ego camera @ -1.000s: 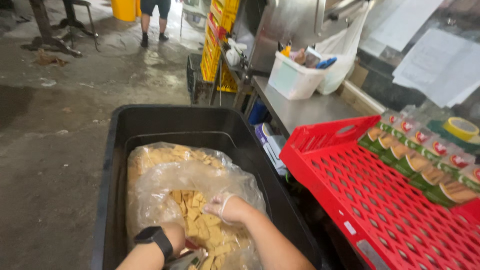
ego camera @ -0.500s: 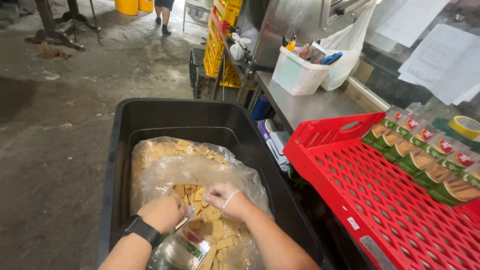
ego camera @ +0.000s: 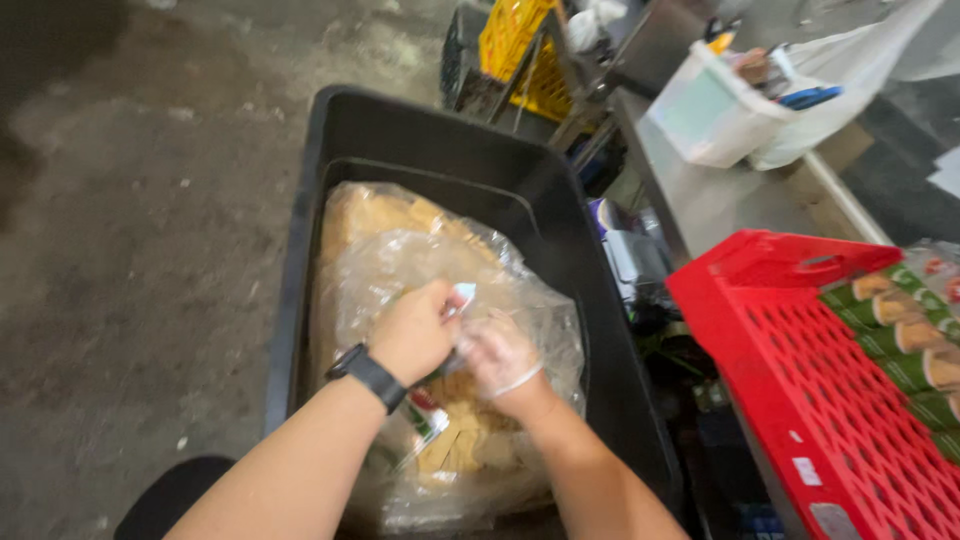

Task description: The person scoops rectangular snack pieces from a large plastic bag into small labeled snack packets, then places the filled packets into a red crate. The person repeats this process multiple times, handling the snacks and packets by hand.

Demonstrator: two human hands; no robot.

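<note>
The red crate [ego camera: 800, 400] runs off the frame's right edge.

- A small packet [ego camera: 425, 420] with a white face and red and green markings sits under the left hand [ego camera: 415, 335], touching the wrist, over the clear plastic bag [ego camera: 400, 260] of pale yellow pieces.
- A white tab, perhaps a torn wrapper edge [ego camera: 464, 293], shows at the left hand's fingertips, beside the gloved right hand [ego camera: 497, 358].
- A row of green-wrapped packs [ego camera: 900, 335] with tan ends lies along the red crate [ego camera: 800, 390] at right.
- A small white label [ego camera: 803, 470] sticks on the crate's rim.
</note>
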